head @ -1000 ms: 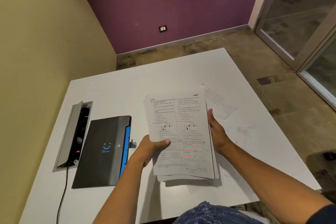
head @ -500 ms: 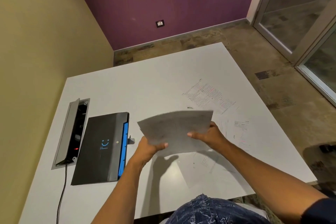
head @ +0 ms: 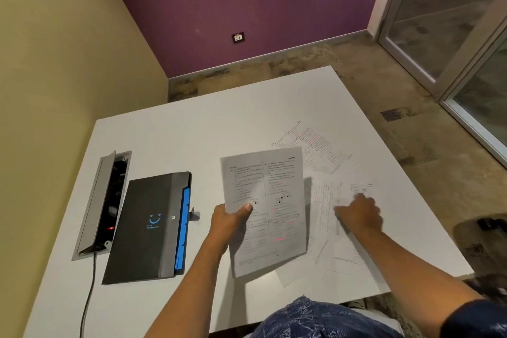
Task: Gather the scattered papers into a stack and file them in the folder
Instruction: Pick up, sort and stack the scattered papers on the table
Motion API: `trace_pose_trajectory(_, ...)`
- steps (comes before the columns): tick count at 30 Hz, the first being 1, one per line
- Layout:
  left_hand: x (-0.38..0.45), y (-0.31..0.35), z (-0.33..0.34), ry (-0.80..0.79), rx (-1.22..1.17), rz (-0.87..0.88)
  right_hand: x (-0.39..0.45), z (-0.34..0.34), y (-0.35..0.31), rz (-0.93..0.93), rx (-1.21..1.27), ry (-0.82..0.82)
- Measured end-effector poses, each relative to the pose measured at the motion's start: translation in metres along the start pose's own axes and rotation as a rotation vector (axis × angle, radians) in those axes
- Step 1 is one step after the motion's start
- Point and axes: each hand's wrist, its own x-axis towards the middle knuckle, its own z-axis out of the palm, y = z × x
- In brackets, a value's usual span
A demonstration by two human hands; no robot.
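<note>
Left hand (head: 229,223): held the stack (head: 264,211) at its left edge, thumb curled over the printed face, fingers hidden behind the sheets.
Stack: lifted clear of the table (head: 175,134), between the folder (head: 149,228) and the loose sheets (head: 337,217). Printed face toward the camera. Long axis ran near to far, header end pointing away from the person, top leaning slightly left. Lower right corner overlapped the loose sheets in view; contact could not be told.
Right hand (head: 359,212): back up, lying on the loose sheets to the right of the stack. Fingers pointed left and looked bent, blurred; whether they pinched a sheet could not be told.
Loose sheets: flat on the table, overlapping, at mixed angles. One far sheet (head: 315,149) lay skewed, long axis running far-left to near-right, with pink marks in its print.
Folder: black, closed, flat on the table left of the stack, apart from it. Long axis near to far. Blue tabs (head: 183,228) showed along its right edge; blue smile mark on the cover.
Floor box (head: 103,204): set in the table just left of the folder, lid raised, cable (head: 89,291) running out toward the near edge.
Table: white, set against a yellow wall on the left.
</note>
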Motion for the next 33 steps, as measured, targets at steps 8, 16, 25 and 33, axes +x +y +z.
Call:
trace_pose_trajectory(8, -0.003, -0.001, 0.004, 0.006, -0.065, -0.051, 0.011, 0.011, 0.055, 0.265, -0.133, -0.001)
trace_pose_trajectory(16, -0.001, 0.002, 0.001, 0.019, -0.078, -0.063, 0.017, 0.007, 0.049, 0.255, -0.093, -0.015)
trace_pose_trajectory(25, 0.006, -0.003, -0.005, 0.012, -0.078, -0.075, 0.028, -0.005, 0.07, -0.011, 0.212, -0.117)
trace_pose_trajectory(33, 0.009, -0.001, -0.003, 0.022, -0.093, -0.103, 0.028, -0.043, 0.048, -0.169, 0.699, -0.152)
